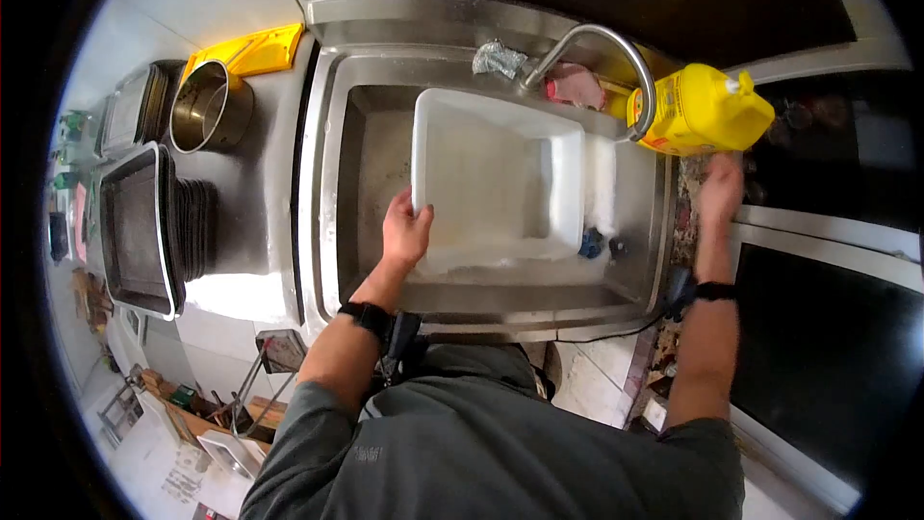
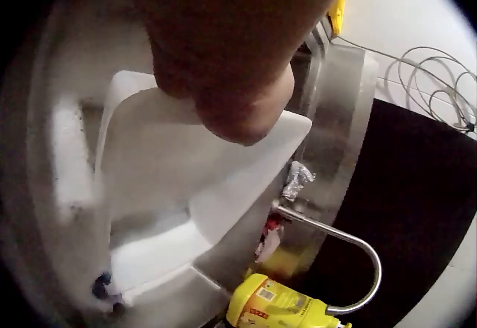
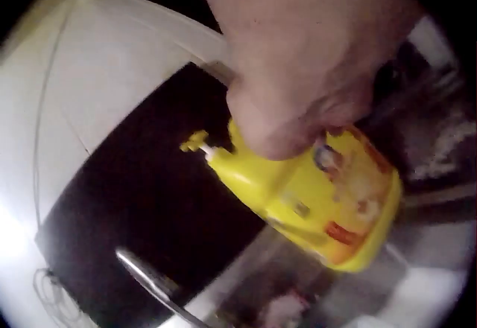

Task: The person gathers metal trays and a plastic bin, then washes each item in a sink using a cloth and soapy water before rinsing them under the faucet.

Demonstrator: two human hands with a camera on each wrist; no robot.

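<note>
A white plastic tub (image 1: 491,169) stands tilted in a stainless steel sink (image 1: 371,169). My left hand (image 1: 408,231) grips its left rim, the thumb toward the near side. In the left wrist view, that hand (image 2: 242,108) covers part of the rim, and the tub's inside (image 2: 160,164) shows below it. My right hand (image 1: 722,191) is at a big yellow jug (image 1: 688,111) with a pump top, right of the sink. The right wrist view has this hand (image 3: 291,119) curled at the side of the jug (image 3: 328,201), its fingertips partly hidden.
A curved faucet (image 1: 616,39) arches over the sink's back right. Crumpled foil (image 1: 499,60) and a pink cloth (image 1: 576,87) lie on the back ledge. A small blue item (image 1: 591,243) sits beside the tub. On the left counter stand a metal pot (image 1: 207,111) and stacked dark trays (image 1: 144,231).
</note>
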